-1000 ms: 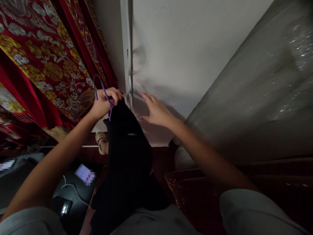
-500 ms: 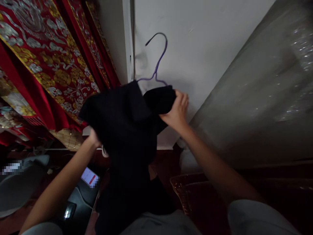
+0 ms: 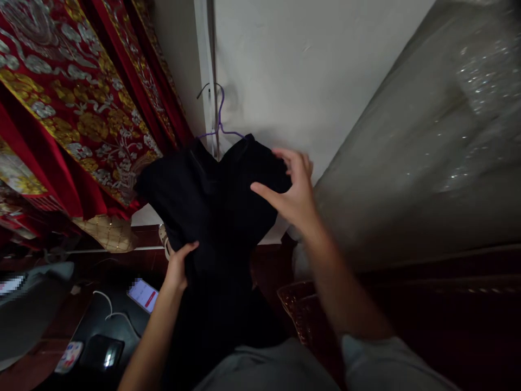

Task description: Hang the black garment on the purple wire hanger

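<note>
Two bare hands work one black fabric garment point(image 3: 215, 206), which hangs on a thin purple wire hanger point(image 3: 220, 122) in front of the white wall point(image 3: 325, 65), beside the red and gold embroidered curtain point(image 3: 61, 98); our left hand point(image 3: 178, 269) has its fingers closed on the garment's lower left edge; our right hand point(image 3: 295, 195) is spread wide, thumb out, at the garment's right shoulder without gripping it. We judge the risk as follows: neither hand holds the hanger, and we cannot tell whether its hook rests on anything; a downward pull from the left hand could tilt the wire and slide the fabric off. The hook points up; the garment's long axis runs from the hook straight down toward us.
</note>
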The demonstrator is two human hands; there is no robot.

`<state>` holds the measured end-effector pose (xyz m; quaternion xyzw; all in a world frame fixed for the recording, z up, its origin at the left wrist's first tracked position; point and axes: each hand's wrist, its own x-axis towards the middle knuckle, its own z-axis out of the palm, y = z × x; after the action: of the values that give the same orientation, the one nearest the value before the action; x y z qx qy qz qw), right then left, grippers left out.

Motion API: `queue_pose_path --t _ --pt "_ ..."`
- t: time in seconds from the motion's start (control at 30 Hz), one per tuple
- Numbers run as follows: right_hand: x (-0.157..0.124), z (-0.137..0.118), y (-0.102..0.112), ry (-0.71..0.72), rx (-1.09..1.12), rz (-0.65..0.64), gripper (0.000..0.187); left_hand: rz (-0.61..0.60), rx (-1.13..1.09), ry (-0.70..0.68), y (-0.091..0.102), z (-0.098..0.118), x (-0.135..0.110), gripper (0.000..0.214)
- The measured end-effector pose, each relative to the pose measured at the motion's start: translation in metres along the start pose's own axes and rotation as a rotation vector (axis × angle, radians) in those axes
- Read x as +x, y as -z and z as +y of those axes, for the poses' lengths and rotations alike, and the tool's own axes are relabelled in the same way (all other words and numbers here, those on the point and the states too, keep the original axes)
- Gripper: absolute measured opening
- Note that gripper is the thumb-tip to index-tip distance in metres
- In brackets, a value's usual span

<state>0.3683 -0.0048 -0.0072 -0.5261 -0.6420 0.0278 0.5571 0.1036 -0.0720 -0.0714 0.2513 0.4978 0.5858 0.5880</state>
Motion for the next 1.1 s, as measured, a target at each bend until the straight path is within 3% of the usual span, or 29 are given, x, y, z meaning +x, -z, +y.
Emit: queue_pose_path --t 0.03,0.07,0.1,0.17,0.27,0.37,0.5,0.57,0.63,0.73,0.8,1.0,1.1 --pt "-0.020 0.001 -0.019 -0.124 0.093 0.103 0.057 0.002 -0.037 0.051 0.000 -0.006 -0.006 0.073" --pt "-0.041 0.002 -0.041 -0.263 0.198 0.119 0.051 0.010 -0.078 0.099 -0.001 -0.012 -0.011 0.071" --pt "-0.063 0.003 -0.064 -0.415 0.300 0.084 0.049 0.019 -0.112 0.137 -0.003 -0.019 -0.016 0.070" --pt "-0.105 0.002 -0.106 -0.722 0.452 -0.107 0.033 0.020 -0.138 0.176 -0.007 -0.030 -0.024 0.068" --pt "-0.146 -0.001 -0.131 -0.792 0.536 -0.310 0.023 0.046 -0.131 0.148 -0.007 -0.040 -0.030 0.068" --pt "-0.149 0.001 -0.111 -0.778 0.542 -0.397 0.024 0.100 -0.049 -0.012 0.002 -0.037 -0.028 0.063" --pt "-0.135 0.008 -0.072 -0.787 0.491 -0.503 0.038 0.344 0.163 -0.643 0.010 -0.036 -0.025 0.070" --pt "-0.134 0.005 -0.061 -0.794 0.505 -0.558 0.044 0.323 0.324 -0.819 0.004 -0.044 -0.030 0.058" --pt "-0.136 -0.002 -0.057 -0.805 0.564 -0.581 0.047 0.113 0.465 -0.765 -0.006 -0.056 -0.037 0.043" --pt "-0.138 -0.016 -0.054 -0.816 0.646 -0.501 0.055 -0.180 0.547 -0.597 -0.022 -0.073 -0.044 0.022" --pt "-0.137 -0.024 -0.050 -0.800 0.697 -0.484 0.057 -0.195 0.551 -0.577 -0.026 -0.079 -0.043 0.012" --pt "-0.139 -0.036 -0.042 -0.821 0.863 -0.526 0.043 -0.140 0.619 -0.615 -0.021 -0.076 -0.033 0.011" --pt "-0.119 -0.037 -0.047 -0.868 0.928 -0.386 0.042 -0.182 0.662 -0.652 -0.024 -0.079 -0.033 0.011"
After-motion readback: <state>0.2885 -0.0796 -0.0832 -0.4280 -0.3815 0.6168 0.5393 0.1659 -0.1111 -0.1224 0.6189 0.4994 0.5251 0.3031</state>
